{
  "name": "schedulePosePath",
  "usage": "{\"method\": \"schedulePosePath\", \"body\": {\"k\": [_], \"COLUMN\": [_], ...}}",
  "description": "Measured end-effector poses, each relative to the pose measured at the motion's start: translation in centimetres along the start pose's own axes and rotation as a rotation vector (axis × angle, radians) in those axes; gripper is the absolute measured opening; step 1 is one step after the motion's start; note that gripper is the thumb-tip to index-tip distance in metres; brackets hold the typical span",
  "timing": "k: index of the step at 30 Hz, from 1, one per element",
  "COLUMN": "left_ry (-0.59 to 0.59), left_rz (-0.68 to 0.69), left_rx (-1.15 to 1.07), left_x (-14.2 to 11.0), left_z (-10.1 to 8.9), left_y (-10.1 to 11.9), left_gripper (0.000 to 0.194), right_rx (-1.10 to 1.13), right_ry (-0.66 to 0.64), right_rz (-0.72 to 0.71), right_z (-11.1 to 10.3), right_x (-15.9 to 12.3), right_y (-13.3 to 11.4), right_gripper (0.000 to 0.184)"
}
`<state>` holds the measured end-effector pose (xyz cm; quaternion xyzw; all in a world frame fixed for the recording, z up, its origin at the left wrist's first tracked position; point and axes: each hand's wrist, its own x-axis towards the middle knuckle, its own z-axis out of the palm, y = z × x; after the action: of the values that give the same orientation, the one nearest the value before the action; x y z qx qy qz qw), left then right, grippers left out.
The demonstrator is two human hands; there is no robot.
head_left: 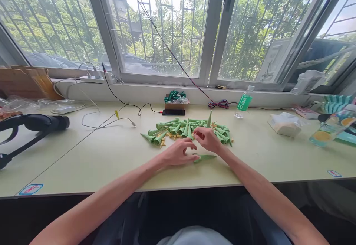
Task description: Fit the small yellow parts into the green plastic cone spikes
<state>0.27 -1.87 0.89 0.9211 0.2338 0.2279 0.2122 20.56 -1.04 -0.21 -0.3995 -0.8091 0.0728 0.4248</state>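
A pile of light green hollow cones point(182, 129) lies on the table, with small yellow-orange pieces point(162, 143) scattered among and in front of them. My left hand point(179, 152) is in front of the pile, its thumb and fingers apart. By its thumb tip a single green cone point(206, 157) lies on its side, pointing right; whether the thumb touches it I cannot tell. At the pile's front edge my right hand point(207, 139) has its fingers curled together in a pinch. Whatever they hold is hidden or too small to name. One cone point(209, 119) stands point-up just behind that hand.
Behind the pile are a black phone point(174, 112), a small open box point(176, 100) and a coiled cable point(219, 104). A bottle point(243, 103) and a tissue pack point(285, 123) stand right. At left lie a black headset point(36, 124) and a white cable point(116, 122).
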Motion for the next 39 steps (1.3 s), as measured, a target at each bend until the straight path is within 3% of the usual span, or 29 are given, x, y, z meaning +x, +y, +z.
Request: {"method": "schedulePosePath", "body": {"k": [3,19,25,30,34,39], "left_ry": [-0.040,-0.087,0.073,0.239,0.364,0.435], "left_rz": [0.005,-0.021,-0.096,-0.291,-0.405,-0.420], "left_rx": [-0.011,-0.097,-0.351,-0.579,-0.530,-0.416], "left_x": [-0.1,0.0,0.5,0.8,0.8,0.9], "left_z": [-0.1,-0.2,-0.5,-1.1,-1.0,-0.6], "left_y": [0.2,-0.2,-0.1,0.1,-0.5,-1.4], "left_gripper": [0.037,0.029,0.034,0.040,0.042,0.044], "right_rx": [0.011,0.029,0.033,0.089,0.068,0.141], "right_ry": [-0.070,-0.103,-0.089,-0.100,-0.081,-0.041], "right_rz": [0.020,0.075,0.088,0.076,0.112,0.112], "right_z": [0.2,-0.3,-0.3,-0.2,-0.2,-0.4], "right_x": [-0.1,-0.2,-0.1,-0.1,-0.2,-0.1], "right_y": [0.4,0.6,0.9,0.9,0.7,0.1], "right_gripper": [0.010,0.015,0.016,0.014,0.020,0.024]}}
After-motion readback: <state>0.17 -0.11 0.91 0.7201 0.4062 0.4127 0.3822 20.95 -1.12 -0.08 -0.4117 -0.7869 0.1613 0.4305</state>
